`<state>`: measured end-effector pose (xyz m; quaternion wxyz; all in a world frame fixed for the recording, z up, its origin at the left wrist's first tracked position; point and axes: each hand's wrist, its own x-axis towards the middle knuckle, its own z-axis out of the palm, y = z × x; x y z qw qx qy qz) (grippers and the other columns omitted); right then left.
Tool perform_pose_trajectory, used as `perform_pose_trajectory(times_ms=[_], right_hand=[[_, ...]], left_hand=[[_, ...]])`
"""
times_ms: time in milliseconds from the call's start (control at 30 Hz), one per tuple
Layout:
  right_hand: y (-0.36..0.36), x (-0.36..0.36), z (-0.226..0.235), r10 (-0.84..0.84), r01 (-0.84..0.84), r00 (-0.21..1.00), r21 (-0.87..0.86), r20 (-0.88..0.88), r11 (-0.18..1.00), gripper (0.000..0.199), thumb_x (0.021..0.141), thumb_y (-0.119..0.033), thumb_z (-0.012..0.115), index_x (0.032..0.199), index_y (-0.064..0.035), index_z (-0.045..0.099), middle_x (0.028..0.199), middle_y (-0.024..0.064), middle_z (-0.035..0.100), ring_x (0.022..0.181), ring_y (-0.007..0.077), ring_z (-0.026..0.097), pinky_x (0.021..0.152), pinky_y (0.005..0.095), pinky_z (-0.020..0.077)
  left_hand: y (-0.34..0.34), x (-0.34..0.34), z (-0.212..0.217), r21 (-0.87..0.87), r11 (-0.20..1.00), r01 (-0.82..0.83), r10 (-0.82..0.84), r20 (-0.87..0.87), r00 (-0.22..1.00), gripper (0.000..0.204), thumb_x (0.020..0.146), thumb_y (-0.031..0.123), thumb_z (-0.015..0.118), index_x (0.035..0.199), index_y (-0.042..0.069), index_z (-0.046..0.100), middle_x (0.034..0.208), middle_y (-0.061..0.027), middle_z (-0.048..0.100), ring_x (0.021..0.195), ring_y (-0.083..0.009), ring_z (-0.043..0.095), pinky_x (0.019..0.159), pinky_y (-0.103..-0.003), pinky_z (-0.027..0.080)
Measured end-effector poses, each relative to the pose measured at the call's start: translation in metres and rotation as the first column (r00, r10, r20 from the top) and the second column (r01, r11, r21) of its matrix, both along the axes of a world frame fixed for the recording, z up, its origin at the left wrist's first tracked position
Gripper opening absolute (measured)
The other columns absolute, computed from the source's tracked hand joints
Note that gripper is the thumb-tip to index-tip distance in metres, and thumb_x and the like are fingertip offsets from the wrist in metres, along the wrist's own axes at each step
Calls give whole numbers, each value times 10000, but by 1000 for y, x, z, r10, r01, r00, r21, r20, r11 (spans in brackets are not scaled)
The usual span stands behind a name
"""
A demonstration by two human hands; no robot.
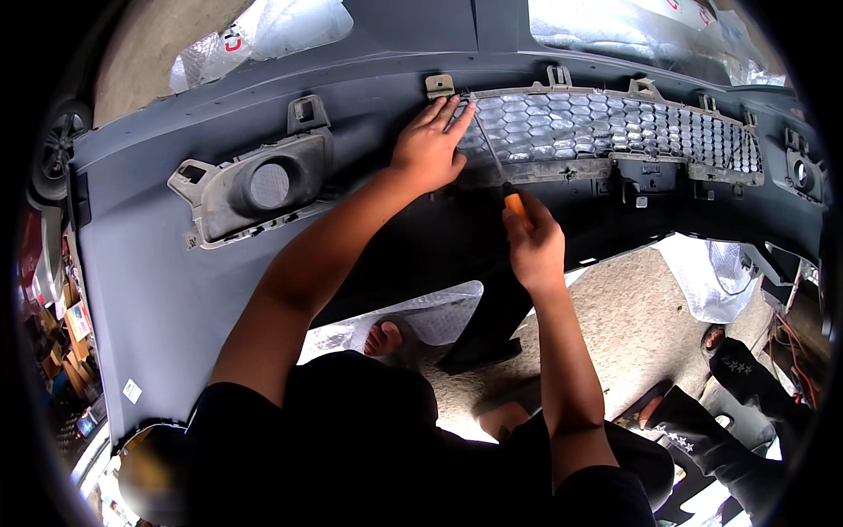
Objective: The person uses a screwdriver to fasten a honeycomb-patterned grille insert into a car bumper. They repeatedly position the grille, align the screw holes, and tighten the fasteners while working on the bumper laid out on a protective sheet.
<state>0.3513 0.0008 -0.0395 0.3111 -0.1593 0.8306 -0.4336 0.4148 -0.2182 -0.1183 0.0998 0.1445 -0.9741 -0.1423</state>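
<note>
A large dark grey car bumper (pixel 140 290) lies across the view with its inner side up. My right hand (pixel 539 250) is closed round the orange handle of a screwdriver (pixel 492 155). Its long thin shaft slants up and left to the upper left corner of the honeycomb grille (pixel 562 130). At that corner my left hand (pixel 432 147) lies with fingers stretched out, the tips pressing by the grille's edge next to a small metal bracket (pixel 440 85). Where exactly the screwdriver's tip touches, I cannot tell.
A round lamp housing (pixel 263 186) sits in the bumper on the left. Silvery bubble wrap (pixel 713 277) shows beneath it. Another person's dark trouser leg (pixel 746 369) and feet are at lower right. A car wheel (pixel 60 151) and cluttered boxes (pixel 77 338) stand at far left.
</note>
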Motion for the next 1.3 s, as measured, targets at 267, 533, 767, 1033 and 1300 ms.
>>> perform_pose_trajectory(times_ms=[267, 533, 767, 1033, 1300], right_hand=[[12, 20, 7, 25, -26, 998, -17, -52, 1000, 385, 912, -186, 658, 1223, 36, 617, 1020, 232, 709, 962, 309, 718, 830, 345, 540], [14, 27, 17, 28, -30, 999, -111, -20, 993, 364, 916, -152, 653, 1223, 40, 612, 992, 224, 713, 940, 291, 724, 813, 330, 541], [7, 29, 20, 62, -64, 996, -38, -65, 997, 387, 925, -161, 650, 1246, 47, 595, 991, 233, 710, 918, 289, 730, 790, 330, 548], [5, 29, 16, 64, -69, 994, -48, -89, 997, 388, 927, -154, 647, 1251, 51, 593, 1002, 234, 711, 922, 288, 729, 795, 335, 548], [10, 28, 21, 142, -145, 966, 5, -218, 989, 366, 916, -161, 632, 1225, 34, 607, 974, 245, 706, 904, 381, 705, 775, 389, 565]], left_hand=[[11, 17, 15, -41, 999, -28, 26, -43, 999, 775, 759, 179, 659, 1491, 131, 406, 1465, -188, 479, 1369, -339, 444, 1133, -389, 374], [14, 27, 32, -64, 996, -57, 50, -107, 993, 731, 727, 173, 670, 1432, 112, 488, 1391, -210, 546, 1309, -352, 505, 1114, -386, 396], [10, 27, 21, -31, 998, -52, 50, -55, 997, 763, 757, 182, 663, 1480, 139, 422, 1456, -168, 496, 1360, -323, 460, 1126, -383, 382], [8, 27, 17, -40, 998, -47, 45, -68, 997, 757, 754, 177, 660, 1474, 135, 430, 1455, -174, 495, 1355, -325, 463, 1121, -385, 388], [15, 28, 22, -37, 998, -56, 54, -61, 997, 760, 742, 180, 668, 1466, 132, 442, 1442, -181, 507, 1345, -330, 475, 1120, -386, 388]])
